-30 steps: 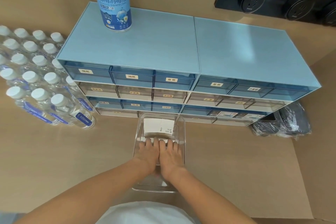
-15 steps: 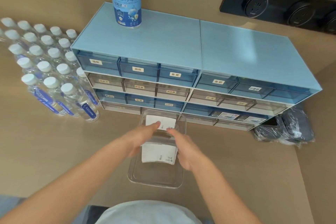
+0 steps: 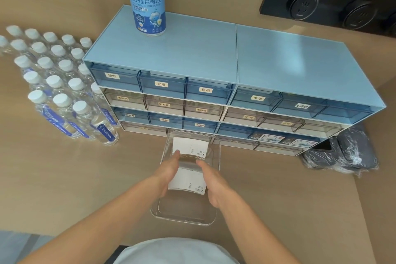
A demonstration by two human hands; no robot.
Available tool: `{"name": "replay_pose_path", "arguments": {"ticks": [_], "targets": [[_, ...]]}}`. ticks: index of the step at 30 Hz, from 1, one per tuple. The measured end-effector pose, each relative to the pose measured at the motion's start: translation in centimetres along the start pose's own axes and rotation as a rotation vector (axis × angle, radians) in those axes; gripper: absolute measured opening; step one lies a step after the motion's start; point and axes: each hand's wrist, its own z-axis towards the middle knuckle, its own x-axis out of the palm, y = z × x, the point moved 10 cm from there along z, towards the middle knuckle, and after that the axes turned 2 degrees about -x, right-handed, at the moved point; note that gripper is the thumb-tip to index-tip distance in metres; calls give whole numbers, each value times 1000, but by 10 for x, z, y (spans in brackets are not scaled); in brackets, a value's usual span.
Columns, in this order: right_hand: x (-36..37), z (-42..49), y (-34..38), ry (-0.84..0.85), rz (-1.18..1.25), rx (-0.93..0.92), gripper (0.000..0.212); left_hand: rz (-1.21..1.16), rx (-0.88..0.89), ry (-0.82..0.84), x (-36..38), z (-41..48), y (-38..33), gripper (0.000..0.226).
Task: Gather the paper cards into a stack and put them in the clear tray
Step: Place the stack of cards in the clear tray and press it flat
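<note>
- two blue drawer cabinets (image 3: 214, 83) side by side on the bench (image 3: 53, 178), drawers labelled
- disinfectant bottle (image 3: 147, 0) upright on left cabinet top
- pack of water bottles (image 3: 55, 83) left of cabinets
- black socket strip (image 3: 330, 4) on wall
- dark wrapped bundles (image 3: 340, 154) right of cabinets

Tan wall with black socket panel (image 3: 334, 4); 2 blue drawer cabinets (image 3: 214, 75) below.

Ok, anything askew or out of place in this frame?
Yes: the cards sit as two separate groups in the clear tray, a far stack and a near stack between left hand and right hand. Nothing looks spilled or damaged.
</note>
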Motion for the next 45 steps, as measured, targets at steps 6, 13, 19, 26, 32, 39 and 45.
{"name": "replay_pose_path", "arguments": {"ticks": [6,13,19,26,32,39,45], "targets": [[-4,-13,37,31,-654,-390,77,716,431,-38,-4,-25,-41,60],[30,-7,31,-50,-1485,-551,85,1744,714,-236,44,-21,-28,75],[29,-2,32,-125,-1515,-590,48,1700,625,-237,36,-5,-22,47],[31,5,33,-157,-1505,-575,55,1655,567,-226,39,6,-22,58],[31,3,35,-193,-1514,-613,46,1647,587,-210,37,9,-25,57],[30,1,41,-198,-1502,-641,46,1610,581,-225,35,7,-29,52],[32,3,38,-185,-1527,-619,48,1628,587,-247,34,6,-26,48]]}}
